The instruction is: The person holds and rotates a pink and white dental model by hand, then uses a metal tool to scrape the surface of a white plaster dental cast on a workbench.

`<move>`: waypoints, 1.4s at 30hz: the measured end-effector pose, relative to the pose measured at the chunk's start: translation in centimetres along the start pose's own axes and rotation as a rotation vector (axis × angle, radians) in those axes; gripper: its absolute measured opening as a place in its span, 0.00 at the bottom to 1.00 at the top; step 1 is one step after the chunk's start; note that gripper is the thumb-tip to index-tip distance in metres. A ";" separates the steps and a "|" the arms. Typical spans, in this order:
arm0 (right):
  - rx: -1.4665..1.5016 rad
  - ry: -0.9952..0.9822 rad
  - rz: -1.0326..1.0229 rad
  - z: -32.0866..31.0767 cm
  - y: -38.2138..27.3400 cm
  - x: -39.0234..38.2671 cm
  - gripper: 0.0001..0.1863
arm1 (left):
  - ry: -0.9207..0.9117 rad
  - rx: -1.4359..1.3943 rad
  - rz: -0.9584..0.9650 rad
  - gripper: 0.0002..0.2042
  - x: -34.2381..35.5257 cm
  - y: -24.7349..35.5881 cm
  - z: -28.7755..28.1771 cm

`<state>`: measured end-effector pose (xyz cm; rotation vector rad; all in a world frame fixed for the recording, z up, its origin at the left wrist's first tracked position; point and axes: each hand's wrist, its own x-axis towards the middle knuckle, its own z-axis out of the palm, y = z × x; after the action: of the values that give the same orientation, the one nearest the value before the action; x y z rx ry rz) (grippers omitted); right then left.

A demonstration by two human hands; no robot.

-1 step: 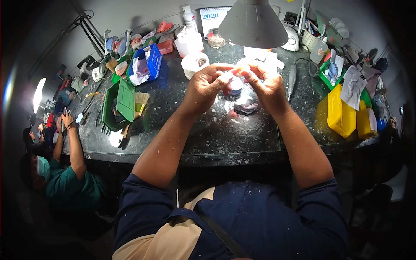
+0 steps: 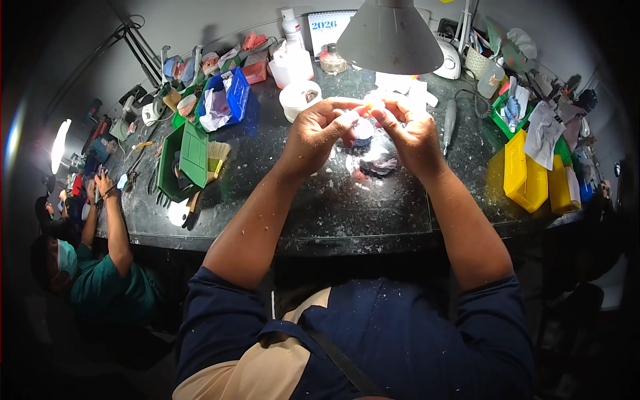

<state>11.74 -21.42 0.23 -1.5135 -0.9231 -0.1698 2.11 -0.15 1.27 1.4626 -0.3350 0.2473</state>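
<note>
Under the lamp, my left hand (image 2: 317, 133) and my right hand (image 2: 410, 133) meet at the fingertips, both closed in a pinch. Whatever they hold between them is small and washed out by the glare, so I cannot make out its kind. Just below the fingers a pale bluish-white piece (image 2: 362, 132) shows; whether it rests on the bench or touches a finger is unclear. Nearer to me on the bench lies a dark grey, irregular lump (image 2: 378, 167) with a pinkish patch beside it.
The grey lampshade (image 2: 390, 40) hangs just beyond my hands. A white tub (image 2: 300, 99), blue bin (image 2: 238, 97), green bin (image 2: 193, 157) and brush (image 2: 217, 157) lie left. A handpiece (image 2: 450, 123) and yellow bin (image 2: 523, 177) are right. A masked co-worker (image 2: 110, 283) sits far left.
</note>
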 end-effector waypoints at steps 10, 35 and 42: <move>-0.078 0.005 -0.014 -0.2 -0.7 0.0 0.25 | 0.005 -0.051 -0.015 0.18 0.1 -0.1 0.1; -0.346 0.094 -0.182 -0.2 -1.2 0.0 0.28 | 0.112 0.997 0.084 0.18 -1.7 3.7 1.3; -0.449 0.095 -0.223 -0.3 -0.5 0.1 0.27 | 0.103 1.052 0.180 0.24 -1.3 2.2 1.3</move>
<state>11.63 -21.74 0.71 -1.7894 -1.0198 -0.6405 0.04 -1.18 2.94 2.4409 -0.2554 0.7136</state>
